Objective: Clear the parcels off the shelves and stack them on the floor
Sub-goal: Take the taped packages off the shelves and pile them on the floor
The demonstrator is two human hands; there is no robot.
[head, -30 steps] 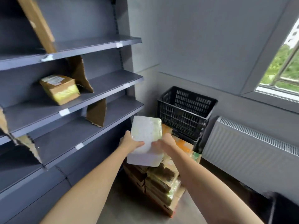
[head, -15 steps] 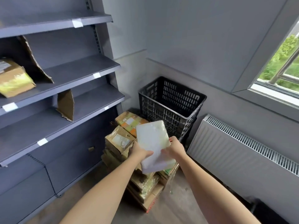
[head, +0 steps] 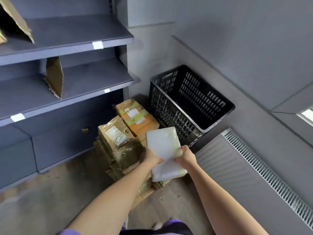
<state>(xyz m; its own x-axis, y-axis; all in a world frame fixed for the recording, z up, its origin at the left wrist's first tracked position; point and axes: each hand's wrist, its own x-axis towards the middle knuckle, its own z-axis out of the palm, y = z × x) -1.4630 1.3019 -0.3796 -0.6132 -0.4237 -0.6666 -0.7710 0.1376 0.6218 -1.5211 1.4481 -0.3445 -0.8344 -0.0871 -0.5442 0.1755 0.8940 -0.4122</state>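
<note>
A flat white parcel (head: 163, 146) hangs over the right side of the floor stack, held by both hands. My left hand (head: 151, 157) grips its left edge and my right hand (head: 185, 156) grips its right edge. Below and to the left lies the stack of brown parcels (head: 118, 143) wrapped in clear tape, with an orange-banded parcel (head: 140, 121) behind. The grey shelves (head: 81, 39) on the left hold only torn cardboard dividers (head: 55, 77) in this view.
A black slotted plastic crate (head: 188, 102) stands in the corner right behind the stack. A white radiator (head: 254, 175) runs along the right wall. Bare concrete floor (head: 50, 200) lies in front of the shelves.
My view has tilted down and right, away from the shelves. Both hands have lowered the white parcel toward the floor stack, tilting it flatter.
</note>
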